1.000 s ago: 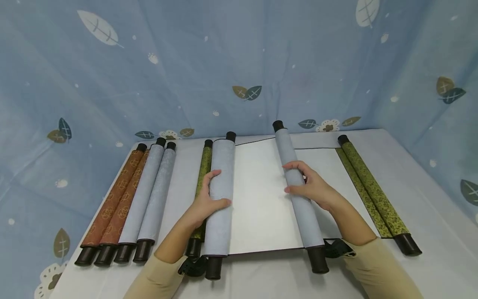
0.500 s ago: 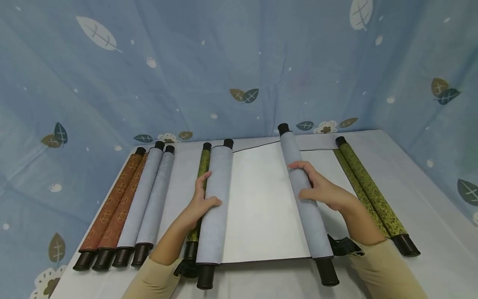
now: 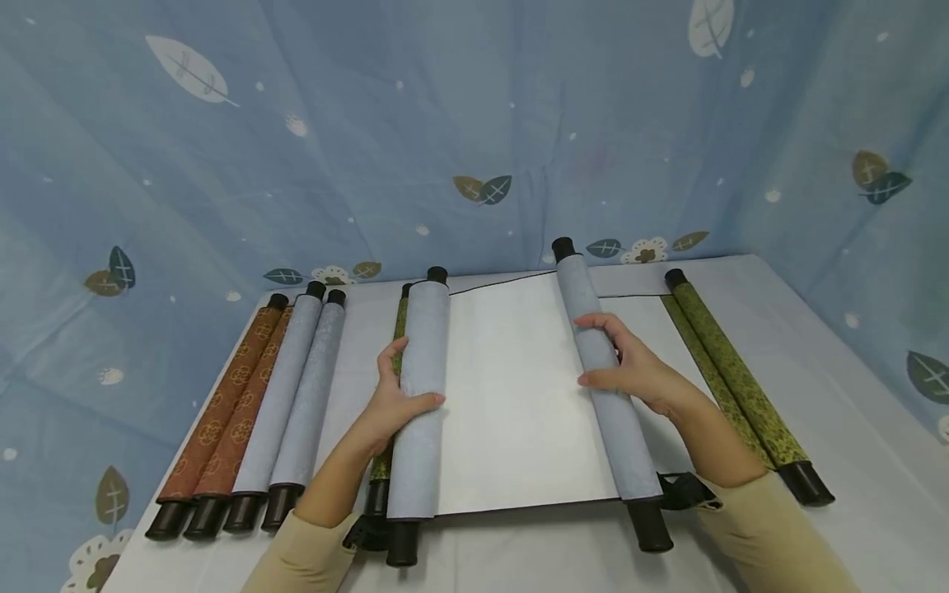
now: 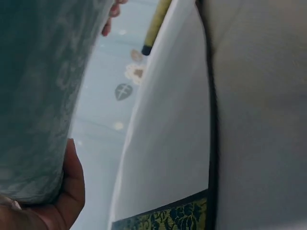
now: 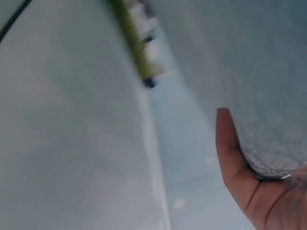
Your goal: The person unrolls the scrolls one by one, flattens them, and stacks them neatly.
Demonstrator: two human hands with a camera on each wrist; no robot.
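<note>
Both hands hold a pale blue scroll with dark end knobs, partly unrolled above the table in the head view. My left hand (image 3: 393,403) grips its left roll (image 3: 426,329), thumb across the front and fingers round the far side. On the right roll (image 3: 619,428), which tilts, my right hand (image 3: 630,371) curls fingers and thumb round it. A blank white sheet (image 3: 511,395) with thin dark edges stretches between the two rolls. Each wrist view shows a thumb (image 4: 72,187) or finger wrapped round a roll's patterned surface (image 5: 278,139).
Under the blue scroll lies an unrolled green scroll, its right roll (image 3: 749,379) at the right and its left roll (image 3: 381,461) mostly covered. Two orange scrolls (image 3: 222,412) and further blue scrolls (image 3: 315,395) lie side by side at left. A blue leaf-print curtain (image 3: 415,123) hangs behind the white-covered table (image 3: 838,371).
The two blue rolls have moved apart, the left one leftward and the right one rightward. More of the white sheet shows between them. Both hands keep hold, with small shifts of the thumbs.
</note>
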